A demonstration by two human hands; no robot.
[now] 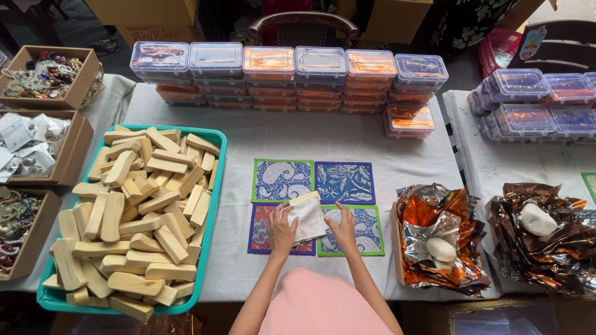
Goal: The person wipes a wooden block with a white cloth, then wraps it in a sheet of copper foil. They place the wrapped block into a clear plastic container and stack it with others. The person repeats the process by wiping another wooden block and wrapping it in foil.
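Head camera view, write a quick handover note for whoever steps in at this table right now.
Left hand and right hand both hold a small white cloth pouch above four patterned square mats laid two by two on the grey tablecloth.
Teal tray of wooden blocks sits left; foil wrap with a white oval piece sits right.
Done: mats laid out.
Left: pouch not set down.
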